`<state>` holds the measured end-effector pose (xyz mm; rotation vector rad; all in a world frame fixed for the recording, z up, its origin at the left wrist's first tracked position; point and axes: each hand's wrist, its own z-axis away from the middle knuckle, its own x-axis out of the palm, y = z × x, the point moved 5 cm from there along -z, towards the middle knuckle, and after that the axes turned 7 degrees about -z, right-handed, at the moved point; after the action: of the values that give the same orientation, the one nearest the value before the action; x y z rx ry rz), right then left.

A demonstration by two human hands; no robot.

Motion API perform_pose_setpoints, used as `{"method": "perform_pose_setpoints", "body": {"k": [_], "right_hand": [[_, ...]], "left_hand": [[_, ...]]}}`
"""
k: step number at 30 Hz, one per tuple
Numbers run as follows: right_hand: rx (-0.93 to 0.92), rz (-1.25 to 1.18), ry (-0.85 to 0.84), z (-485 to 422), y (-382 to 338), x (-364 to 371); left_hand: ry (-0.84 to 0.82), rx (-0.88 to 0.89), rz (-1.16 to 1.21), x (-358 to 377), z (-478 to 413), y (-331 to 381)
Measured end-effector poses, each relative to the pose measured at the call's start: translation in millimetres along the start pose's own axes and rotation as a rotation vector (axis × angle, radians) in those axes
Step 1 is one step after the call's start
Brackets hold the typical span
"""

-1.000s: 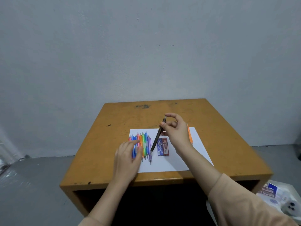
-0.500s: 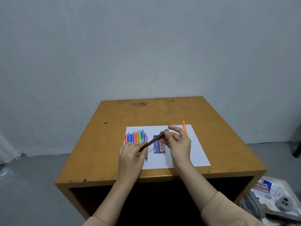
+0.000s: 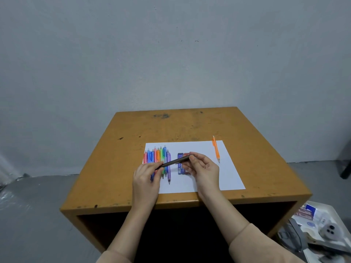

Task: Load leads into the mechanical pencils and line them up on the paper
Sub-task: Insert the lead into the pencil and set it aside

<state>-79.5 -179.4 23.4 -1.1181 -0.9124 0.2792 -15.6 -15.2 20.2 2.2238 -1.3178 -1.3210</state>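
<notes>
A dark mechanical pencil (image 3: 173, 162) is held almost level above the white paper (image 3: 205, 149). My left hand (image 3: 147, 177) grips its lower tip end and my right hand (image 3: 204, 168) pinches its upper cap end. Several coloured pencils (image 3: 159, 158) lie side by side on the left part of the paper, partly hidden by my left hand. Blue and red lead cases (image 3: 181, 168) lie in the middle, partly under my right hand. One orange pencil (image 3: 216, 149) lies alone near the paper's right edge.
The paper lies on a worn orange-brown wooden table (image 3: 190, 126) against a grey wall. On the floor at the lower right stands a white tray (image 3: 322, 224) with small boxes and other items.
My right hand brought the dark pencil down from a steep tilt to nearly level. My left hand left the coloured pencils and took hold of its lower end.
</notes>
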Motion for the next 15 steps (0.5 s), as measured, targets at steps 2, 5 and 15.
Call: {"method": "perform_pose_setpoints", "body": {"k": [2,5,15], "right_hand": [[0.016,0.001,0.018,0,0,-1],[0.026,-0.001,0.018,-1,0,0],[-0.036,-0.050,0.062,-13,-12,-9]], "left_hand": [[0.003,0.015,-0.009,0,1,0],[-0.008,0.002,-0.011,-1,1,1],[0.011,0.006,0.009,-1,2,0]]}}
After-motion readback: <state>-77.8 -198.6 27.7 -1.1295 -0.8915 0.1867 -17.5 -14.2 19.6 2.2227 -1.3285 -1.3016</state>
